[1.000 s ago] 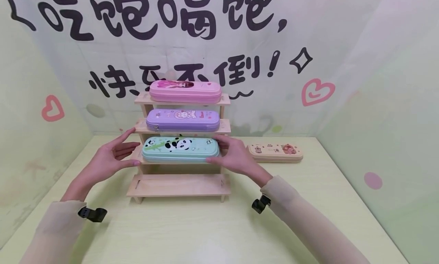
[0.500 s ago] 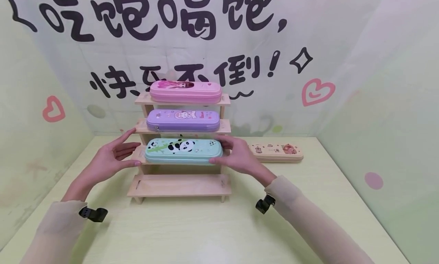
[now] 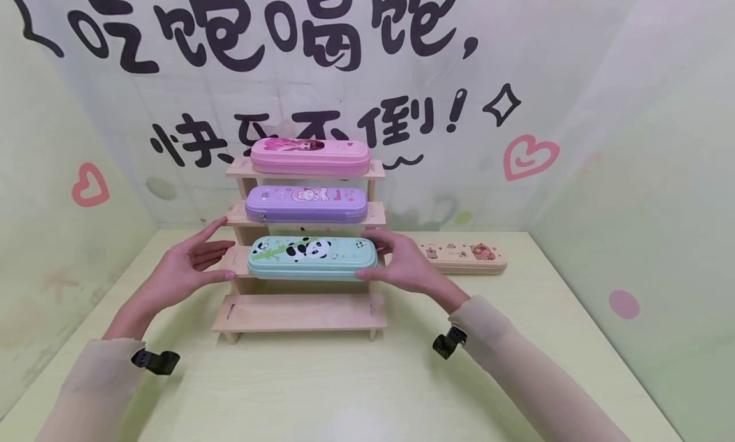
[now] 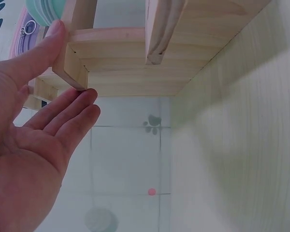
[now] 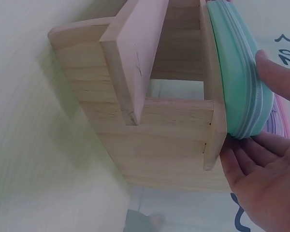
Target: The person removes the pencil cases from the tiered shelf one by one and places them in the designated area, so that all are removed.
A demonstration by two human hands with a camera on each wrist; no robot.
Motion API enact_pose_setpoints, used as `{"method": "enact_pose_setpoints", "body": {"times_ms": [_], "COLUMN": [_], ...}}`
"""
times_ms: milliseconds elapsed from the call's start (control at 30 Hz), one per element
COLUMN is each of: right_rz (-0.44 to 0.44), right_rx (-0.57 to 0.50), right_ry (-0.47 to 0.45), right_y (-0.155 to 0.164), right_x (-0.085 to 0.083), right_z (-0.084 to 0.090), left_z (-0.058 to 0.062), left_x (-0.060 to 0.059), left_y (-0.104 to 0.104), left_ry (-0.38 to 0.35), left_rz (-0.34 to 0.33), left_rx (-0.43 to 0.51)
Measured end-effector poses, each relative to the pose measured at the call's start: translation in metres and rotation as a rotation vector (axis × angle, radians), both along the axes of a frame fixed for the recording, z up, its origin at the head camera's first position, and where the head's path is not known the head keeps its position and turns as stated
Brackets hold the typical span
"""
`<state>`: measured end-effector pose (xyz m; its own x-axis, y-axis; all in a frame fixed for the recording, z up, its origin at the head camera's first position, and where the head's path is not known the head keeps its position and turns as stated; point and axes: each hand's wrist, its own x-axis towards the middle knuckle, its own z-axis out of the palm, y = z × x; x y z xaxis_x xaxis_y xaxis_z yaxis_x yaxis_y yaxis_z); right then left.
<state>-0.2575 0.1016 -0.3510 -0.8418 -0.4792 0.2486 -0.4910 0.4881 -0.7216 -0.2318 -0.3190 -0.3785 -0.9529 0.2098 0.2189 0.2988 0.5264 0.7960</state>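
A mint-green panda pencil case (image 3: 312, 256) lies on the second-lowest shelf of a wooden stepped stand (image 3: 298, 311). My right hand (image 3: 404, 260) grips its right end, thumb at the front and fingers behind; in the right wrist view, the thumb lies along the zipped case (image 5: 239, 72). My left hand (image 3: 178, 273) rests against the stand's left side with fingers mostly straight. Seen from the left wrist, its thumb touches the shelf board (image 4: 70, 67) and the fingertips meet the board's lower corner. A purple pencil case (image 3: 307, 204) and a pink pencil case (image 3: 310, 158) lie on the shelves above.
A beige pencil case (image 3: 459, 257) lies on the table (image 3: 356, 391) to the right of the stand, partly behind my right hand. The bottom shelf juts forward below the panda case. A printed wall sheet (image 3: 459, 193) rises behind.
My right hand has slid the mint-green pencil case a little to the right along its shelf and slightly toward me. My left hand stays at the stand's left side.
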Motion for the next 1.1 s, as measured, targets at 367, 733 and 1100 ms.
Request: {"method": "enact_pose_setpoints", "body": {"times_ms": [367, 733, 1100], "right_rz": [-0.015, -0.006, -0.015], "right_rx": [-0.002, -0.02, 0.065], "right_ry": [-0.023, -0.06, -0.029], "right_y": [0.004, 0.013, 0.013], "right_x": [0.001, 0.005, 0.003], "right_z": [-0.005, -0.004, -0.002], "left_z": [0.014, -0.003, -0.003], "left_x": [0.01, -0.004, -0.004], "left_y": [0.008, -0.006, -0.007], "left_ry": [-0.005, -0.015, -0.029], "left_rz": [-0.03, -0.048, -0.042], "left_rx": [0.03, 0.087, 0.095]}}
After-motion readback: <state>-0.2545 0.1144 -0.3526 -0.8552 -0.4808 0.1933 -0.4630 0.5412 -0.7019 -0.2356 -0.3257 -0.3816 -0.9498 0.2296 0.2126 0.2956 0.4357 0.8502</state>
